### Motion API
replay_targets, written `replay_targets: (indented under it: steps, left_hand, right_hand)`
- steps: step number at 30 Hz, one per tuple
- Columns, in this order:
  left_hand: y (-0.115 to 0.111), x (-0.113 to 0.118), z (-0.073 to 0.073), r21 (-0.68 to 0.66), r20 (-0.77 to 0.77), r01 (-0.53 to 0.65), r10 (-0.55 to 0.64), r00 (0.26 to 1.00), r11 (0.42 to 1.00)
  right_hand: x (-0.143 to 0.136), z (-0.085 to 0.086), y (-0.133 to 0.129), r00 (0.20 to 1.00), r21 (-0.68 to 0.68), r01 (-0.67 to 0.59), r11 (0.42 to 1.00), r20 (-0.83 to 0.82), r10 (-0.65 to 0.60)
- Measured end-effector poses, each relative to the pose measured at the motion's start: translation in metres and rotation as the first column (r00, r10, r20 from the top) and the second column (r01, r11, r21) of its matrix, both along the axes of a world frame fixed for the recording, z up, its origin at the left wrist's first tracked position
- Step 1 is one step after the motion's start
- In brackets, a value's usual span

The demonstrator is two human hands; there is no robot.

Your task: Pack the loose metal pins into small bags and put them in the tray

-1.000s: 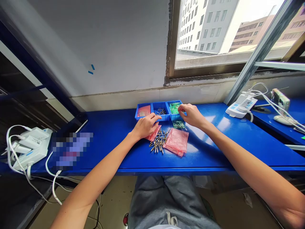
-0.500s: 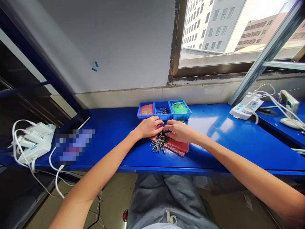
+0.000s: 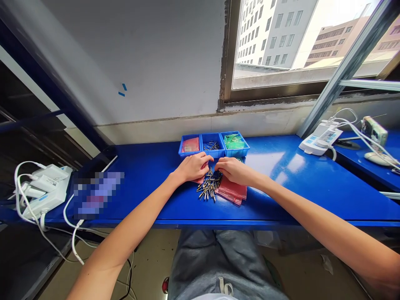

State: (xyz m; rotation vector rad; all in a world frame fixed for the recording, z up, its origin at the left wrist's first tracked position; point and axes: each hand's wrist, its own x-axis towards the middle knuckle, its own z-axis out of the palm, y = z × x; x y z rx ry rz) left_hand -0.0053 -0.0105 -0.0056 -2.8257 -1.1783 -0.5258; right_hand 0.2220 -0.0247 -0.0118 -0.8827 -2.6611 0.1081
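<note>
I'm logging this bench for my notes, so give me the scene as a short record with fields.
Left hand: fingers bent, beside the pile; its grip is partly hidden
Right hand: fingers bent, over the red bags; what it holds, if anything, is unclear
Metal pins: loose pile on the table
Red bags: stacked right of the pile
Blue bins: three in a row behind the hands; left holds red, middle pins, right green
Table: blue, glossy

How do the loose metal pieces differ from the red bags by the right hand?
The metal pieces are thin and rod-like; the red bags are flat and wide. The metal pieces lie jumbled at many angles, while the red bags lie stacked. Both rest on the blue table.
</note>
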Motion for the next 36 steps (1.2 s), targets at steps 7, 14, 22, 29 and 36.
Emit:
replay_targets:
  steps: [7, 14, 22, 29, 36]
  left_hand:
    - [0.004, -0.006, 0.007, 0.056, 0.197, -0.01, -0.001, 0.981, 0.998]
    - [0.005, -0.011, 0.012, 0.098, 0.532, -0.072, 0.009, 0.847, 0.993]
    - [0.006, -0.012, 0.01, 0.187, 0.486, -0.148, 0.039, 0.873, 0.971]
    - [0.005, -0.006, 0.004, 0.159, 0.268, -0.009, -0.034, 0.963, 0.987]
    - [0.002, 0.001, -0.002, 0.092, 0.19, 0.114, -0.13, 0.973, 0.989]
  right_hand:
    - [0.006, 0.004, 0.002, 1.0, -0.041, 0.005, 0.999, 0.025, -0.004]
    - [0.002, 0.002, 0.0, 0.982, 0.022, 0.122, 0.992, 0.145, -0.124]
    - [-0.001, -0.007, -0.001, 0.964, 0.134, 0.158, 0.978, 0.194, -0.182]
    - [-0.003, 0.002, -0.005, 0.97, 0.076, 0.195, 0.978, -0.16, -0.181]
    - [-0.008, 0.013, -0.008, 0.753, -0.273, 0.11, 0.956, -0.604, -0.26]
